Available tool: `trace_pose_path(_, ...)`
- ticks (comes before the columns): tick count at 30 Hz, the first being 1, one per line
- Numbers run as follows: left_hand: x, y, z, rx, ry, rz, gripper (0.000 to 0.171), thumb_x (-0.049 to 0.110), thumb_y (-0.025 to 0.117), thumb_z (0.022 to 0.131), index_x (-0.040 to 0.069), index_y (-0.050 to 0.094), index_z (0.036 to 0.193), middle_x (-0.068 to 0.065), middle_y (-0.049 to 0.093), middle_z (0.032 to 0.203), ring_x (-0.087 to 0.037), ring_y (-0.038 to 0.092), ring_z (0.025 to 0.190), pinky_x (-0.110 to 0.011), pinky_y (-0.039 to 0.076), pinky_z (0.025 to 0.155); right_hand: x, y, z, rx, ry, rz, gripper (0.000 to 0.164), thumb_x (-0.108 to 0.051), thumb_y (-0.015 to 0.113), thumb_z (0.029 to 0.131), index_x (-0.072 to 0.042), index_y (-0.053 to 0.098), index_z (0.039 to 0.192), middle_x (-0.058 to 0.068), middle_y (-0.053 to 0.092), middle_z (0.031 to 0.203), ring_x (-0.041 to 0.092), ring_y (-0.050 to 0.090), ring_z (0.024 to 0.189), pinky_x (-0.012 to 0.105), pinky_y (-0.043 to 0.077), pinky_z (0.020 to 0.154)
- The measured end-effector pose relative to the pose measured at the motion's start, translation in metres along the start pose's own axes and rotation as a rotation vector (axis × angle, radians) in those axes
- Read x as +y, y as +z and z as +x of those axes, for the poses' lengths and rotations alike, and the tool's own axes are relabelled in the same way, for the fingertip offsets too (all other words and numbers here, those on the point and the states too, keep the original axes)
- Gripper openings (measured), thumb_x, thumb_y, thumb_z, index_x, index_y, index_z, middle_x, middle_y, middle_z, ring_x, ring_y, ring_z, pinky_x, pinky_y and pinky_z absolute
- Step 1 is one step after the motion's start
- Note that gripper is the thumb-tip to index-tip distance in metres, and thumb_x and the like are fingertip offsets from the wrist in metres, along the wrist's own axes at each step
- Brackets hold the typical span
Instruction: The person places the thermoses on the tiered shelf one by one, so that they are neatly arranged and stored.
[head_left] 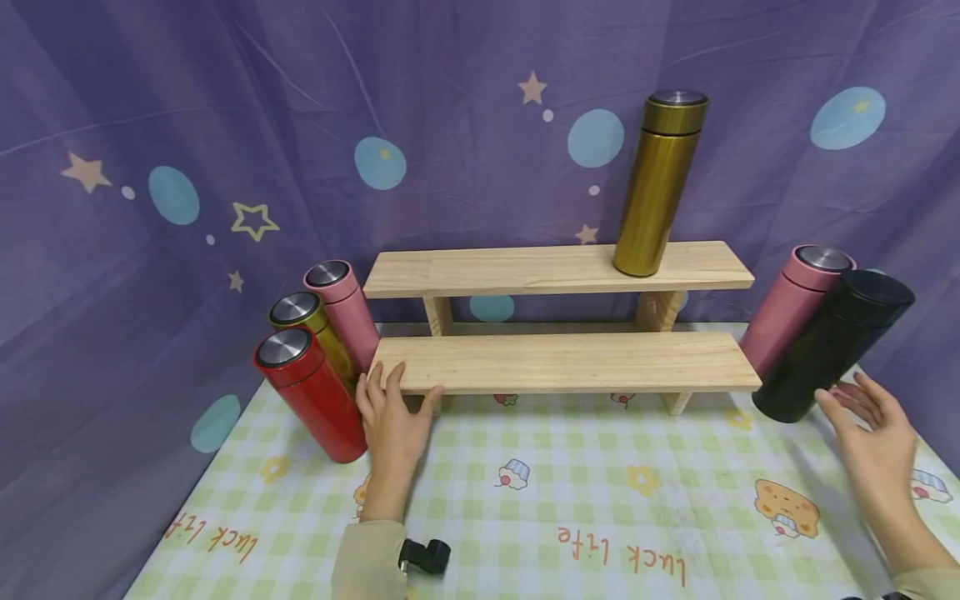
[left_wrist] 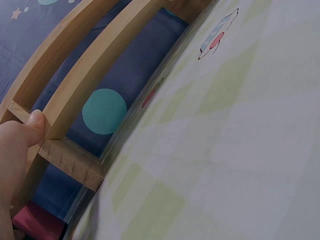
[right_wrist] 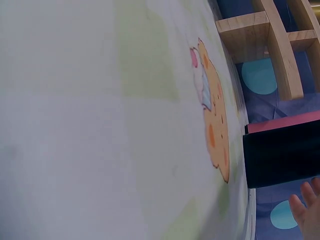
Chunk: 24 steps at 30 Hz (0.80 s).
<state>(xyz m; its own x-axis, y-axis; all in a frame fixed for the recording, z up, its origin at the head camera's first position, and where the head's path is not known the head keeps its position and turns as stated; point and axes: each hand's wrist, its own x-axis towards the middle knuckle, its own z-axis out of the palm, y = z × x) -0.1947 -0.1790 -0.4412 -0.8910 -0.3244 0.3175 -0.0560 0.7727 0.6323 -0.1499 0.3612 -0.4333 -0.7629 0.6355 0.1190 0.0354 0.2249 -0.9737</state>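
Note:
My left hand rests at the left end of the lower board of a two-tier wooden shelf; in the left wrist view its thumb lies at the board's edge. Close to that hand lean a red thermos, a gold thermos and a pink thermos. My right hand, fingers loosely bent, is beside the lower part of a black thermos. The right wrist view shows its fingers near the black thermos, not wrapped round it. Another pink thermos is partly hidden behind the black one.
A gold thermos stands upright on the right part of the upper board. Under everything lies a green-and-white checked tablecloth with printed cartoons. A purple curtain hangs behind the shelf and along the left side.

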Motion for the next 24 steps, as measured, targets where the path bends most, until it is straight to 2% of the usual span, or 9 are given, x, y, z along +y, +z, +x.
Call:
trace_pose_path(7, 0.000, 0.000, 0.000, 0.003, 0.003, 0.003, 0.075, 0.054, 0.069, 0.087, 0.014, 0.045, 0.146, -0.013, 0.021, 0.159, -0.034, 0.002, 0.148, -0.065, 0.027, 0.107, -0.002, 0.005, 0.008, -0.029, 0.000, -0.078, 0.071, -0.021, 0.074, 0.090, -0.018, 0.039, 0.152, -0.021, 0.054, 0.120, -0.011, 0.050, 0.099, 0.000, 0.036, 0.074)
trace_pose_path(11, -0.001, 0.000, 0.000, 0.000, 0.000, 0.001, 0.076, 0.054, 0.069, 0.087, 0.014, 0.044, 0.146, -0.013, 0.021, 0.159, -0.034, 0.002, 0.148, -0.065, 0.026, 0.108, -0.003, 0.007, 0.013, -0.053, -0.006, -0.123, 0.074, -0.027, 0.073, 0.090, -0.018, 0.036, 0.154, -0.018, 0.051, 0.128, -0.010, 0.047, 0.107, 0.000, 0.036, 0.080)
trace_pose_path(16, -0.001, 0.000, 0.001, -0.004, -0.001, 0.001, 0.076, 0.054, 0.069, 0.087, 0.014, 0.044, 0.147, -0.013, 0.020, 0.159, -0.034, 0.001, 0.148, -0.064, 0.025, 0.108, -0.003, 0.013, 0.019, -0.060, -0.016, -0.187, 0.078, -0.032, 0.071, 0.091, -0.016, 0.031, 0.156, 0.000, 0.044, 0.148, -0.006, 0.043, 0.117, -0.001, 0.032, 0.086)
trace_pose_path(19, -0.001, 0.001, 0.001, -0.007, -0.002, 0.002, 0.076, 0.054, 0.069, 0.088, 0.014, 0.044, 0.147, -0.013, 0.020, 0.159, -0.034, 0.001, 0.148, -0.064, 0.025, 0.109, -0.003, 0.015, 0.022, -0.058, -0.012, -0.200, 0.079, -0.033, 0.070, 0.092, -0.015, 0.029, 0.156, 0.010, 0.038, 0.153, 0.000, 0.042, 0.120, -0.001, 0.031, 0.086)
trace_pose_path(24, -0.002, 0.001, 0.000, -0.007, 0.002, -0.001, 0.076, 0.054, 0.069, 0.087, 0.014, 0.044, 0.147, -0.013, 0.020, 0.159, -0.034, 0.002, 0.148, -0.065, 0.025, 0.109, -0.004, 0.019, 0.025, -0.063, -0.002, -0.188, 0.081, -0.033, 0.069, 0.093, -0.016, 0.024, 0.157, 0.013, 0.032, 0.157, 0.012, 0.037, 0.137, 0.011, 0.028, 0.105)
